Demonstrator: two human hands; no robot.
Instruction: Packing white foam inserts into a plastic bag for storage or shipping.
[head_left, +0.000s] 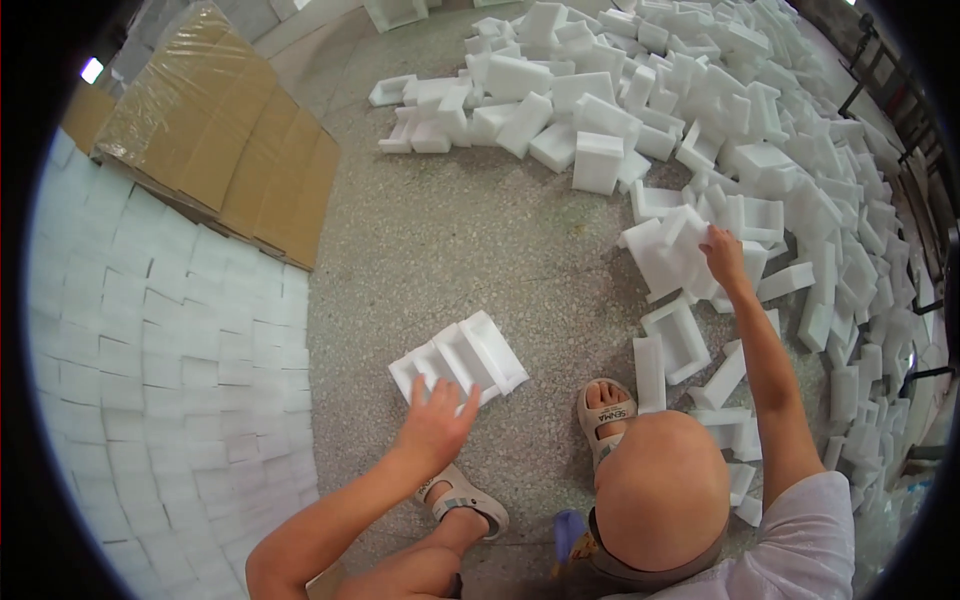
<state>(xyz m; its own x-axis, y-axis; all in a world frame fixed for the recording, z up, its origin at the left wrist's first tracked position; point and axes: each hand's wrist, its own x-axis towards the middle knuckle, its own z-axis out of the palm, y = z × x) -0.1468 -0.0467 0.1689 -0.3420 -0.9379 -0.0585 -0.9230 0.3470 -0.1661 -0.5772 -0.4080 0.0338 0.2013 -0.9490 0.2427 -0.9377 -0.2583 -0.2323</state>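
Observation:
On the floor in front of me stands a short row of white foam trays [462, 358], set closely one against another. My left hand [437, 425] rests its fingertips at the near side of that row, fingers stretched out and apart. Off to the right, my right arm reaches to the near edge of a big heap of foam pieces. There my right hand [726, 258] is closed on the edge of a white foam tray [665, 255]. Its thumb and part of its fingers are hidden. Another foam tray [677, 340] lies open side up just nearer to me.
The heap of loose white foam pieces [600, 95] spreads along the far and right side. A wall of stacked white foam blocks [190, 350] rises at my left. Behind it stand film-wrapped brown cardboard sheets [225, 130]. My sandalled feet [606, 415] are close to the trays.

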